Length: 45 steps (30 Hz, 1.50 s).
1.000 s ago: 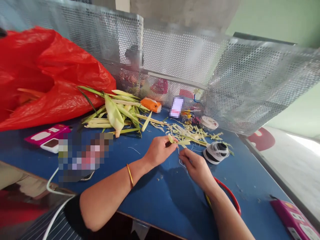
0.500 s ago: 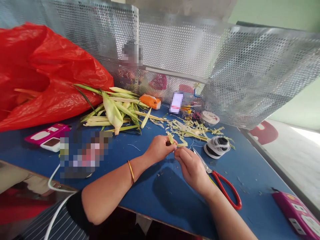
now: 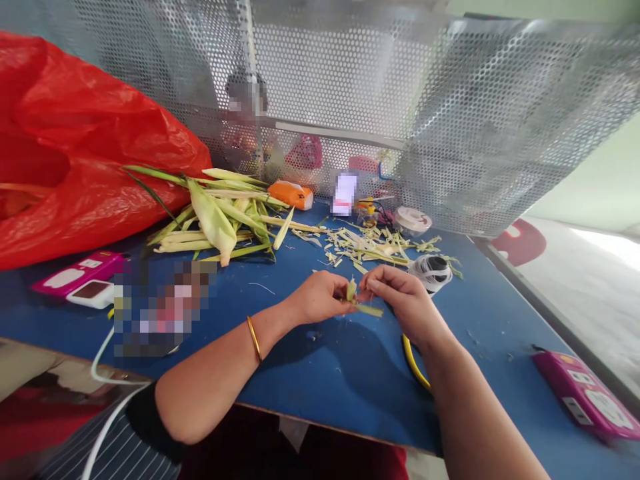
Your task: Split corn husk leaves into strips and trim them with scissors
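The left hand [image 3: 323, 298] pinched the leaf piece [image 3: 352, 291] above the table [image 3: 320, 380], the right hand's [image 3: 404, 300] fingers were drawn together beside it, their hold unclear, and a loosened left grip could have let the piece slip.

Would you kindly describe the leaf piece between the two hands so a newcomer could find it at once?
Start from the blue table and find the left forearm wearing a gold-coloured bangle. Follow it to the left hand, which holds the green leaf piece close to the right hand. Unlike the scraps lying on the table beyond, this one is held.
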Tool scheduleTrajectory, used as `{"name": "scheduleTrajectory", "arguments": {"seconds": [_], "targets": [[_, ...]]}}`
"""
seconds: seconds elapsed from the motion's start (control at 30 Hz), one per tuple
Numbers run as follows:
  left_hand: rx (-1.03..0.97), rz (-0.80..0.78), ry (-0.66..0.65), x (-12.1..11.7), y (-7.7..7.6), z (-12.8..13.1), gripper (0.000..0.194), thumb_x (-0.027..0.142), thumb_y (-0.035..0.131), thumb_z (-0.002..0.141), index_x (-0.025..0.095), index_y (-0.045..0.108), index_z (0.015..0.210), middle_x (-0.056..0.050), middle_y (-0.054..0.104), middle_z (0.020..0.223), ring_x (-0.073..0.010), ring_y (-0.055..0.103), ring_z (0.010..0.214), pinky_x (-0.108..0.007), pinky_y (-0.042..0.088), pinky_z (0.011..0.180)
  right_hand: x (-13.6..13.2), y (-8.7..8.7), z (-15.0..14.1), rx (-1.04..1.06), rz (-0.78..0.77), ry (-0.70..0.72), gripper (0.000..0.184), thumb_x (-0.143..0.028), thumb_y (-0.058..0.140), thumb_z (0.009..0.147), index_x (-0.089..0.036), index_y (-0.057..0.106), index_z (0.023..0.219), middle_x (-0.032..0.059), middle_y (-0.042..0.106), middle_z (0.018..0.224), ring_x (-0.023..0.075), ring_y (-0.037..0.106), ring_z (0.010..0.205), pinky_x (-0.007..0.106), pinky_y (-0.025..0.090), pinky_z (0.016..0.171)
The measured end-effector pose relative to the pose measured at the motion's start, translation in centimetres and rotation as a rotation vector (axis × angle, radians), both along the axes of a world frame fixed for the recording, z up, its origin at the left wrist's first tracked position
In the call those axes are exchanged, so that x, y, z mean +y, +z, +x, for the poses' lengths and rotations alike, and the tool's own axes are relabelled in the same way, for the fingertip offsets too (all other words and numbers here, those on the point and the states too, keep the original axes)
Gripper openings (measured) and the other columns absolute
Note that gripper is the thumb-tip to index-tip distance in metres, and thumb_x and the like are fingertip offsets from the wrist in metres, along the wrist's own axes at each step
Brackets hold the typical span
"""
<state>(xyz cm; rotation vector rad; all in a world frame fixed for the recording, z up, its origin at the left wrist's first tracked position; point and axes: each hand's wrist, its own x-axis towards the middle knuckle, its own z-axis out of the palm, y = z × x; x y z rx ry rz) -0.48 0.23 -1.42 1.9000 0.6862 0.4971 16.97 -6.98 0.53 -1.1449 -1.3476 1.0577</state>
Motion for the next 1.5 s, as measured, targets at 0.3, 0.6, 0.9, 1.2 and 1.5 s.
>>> {"name": "scheduleTrajectory", "arguments": {"seconds": [0.3, 0.6, 0.9, 1.2, 1.5], "targets": [[-0.139, -0.053, -0.176, -0.7, 0.9, 0.0, 0.013, 0.022, 0.074, 0.069, 0.014, 0.067, 0.076, 0.000, 0.065, 0.070, -0.0107, 0.056, 0.066, -0.022, 0.044, 0.064, 1.4, -1.7, 0.1, 0.021, -0.136, -0.135, 0.027, -0.041, 0.074, 0.067, -0.019, 0.060, 0.062, -0.0026, 0.055, 0.055, 0.0110, 0.045, 0.053, 0.026, 0.035, 0.055], [-0.296, 0.231, 0.282, 0.1, 1.1, -0.3, 0.009, 0.019, 0.066, 0.078, 0.016, 0.072, 0.083, -0.003, 0.072, 0.079, -0.0093, 0.057, 0.062, -0.021, 0.044, 0.060, 1.1, -2.8, -0.7, -0.564, 0.033, -0.115, 0.022, -0.031, 0.049, 0.086, -0.022, 0.050, 0.066, -0.0003, 0.056, 0.061, 0.0158, 0.051, 0.061, 0.028, 0.037, 0.060], [-0.094, 0.344, 0.396, 1.0, 0.7, -0.5, 0.013, 0.018, 0.063, 0.078, 0.017, 0.074, 0.085, -0.001, 0.074, 0.081, -0.0122, 0.061, 0.065, -0.022, 0.044, 0.063, -0.8, -1.1, -2.6, -0.770, 0.480, -0.071, 0.017, -0.018, 0.040, 0.097, -0.022, 0.050, 0.083, 0.0061, 0.055, 0.093, 0.0175, 0.055, 0.082, 0.030, 0.044, 0.073], [0.139, 0.374, -0.034, 0.3, 0.8, -0.4, 0.010, 0.014, 0.064, 0.078, 0.018, 0.073, 0.081, 0.002, 0.072, 0.074, -0.0124, 0.063, 0.069, -0.022, 0.041, 0.065, -0.4, -0.5, -1.7, -0.656, 0.497, -0.166, 0.018, -0.016, 0.045, 0.094, -0.022, 0.053, 0.079, 0.0048, 0.055, 0.089, 0.0175, 0.056, 0.083, 0.030, 0.044, 0.073], [-0.184, 0.020, -0.123, -0.2, 1.4, -0.5, 0.016, 0.019, 0.074, 0.073, 0.015, 0.068, 0.087, -0.002, 0.071, 0.077, -0.0134, 0.066, 0.070, -0.024, 0.049, 0.067, 1.2, -1.7, 0.5, -0.326, 0.028, -0.158, 0.021, -0.036, 0.060, 0.080, -0.020, 0.056, 0.067, -0.0023, 0.050, 0.063, 0.0136, 0.044, 0.060, 0.027, 0.034, 0.058]]}}
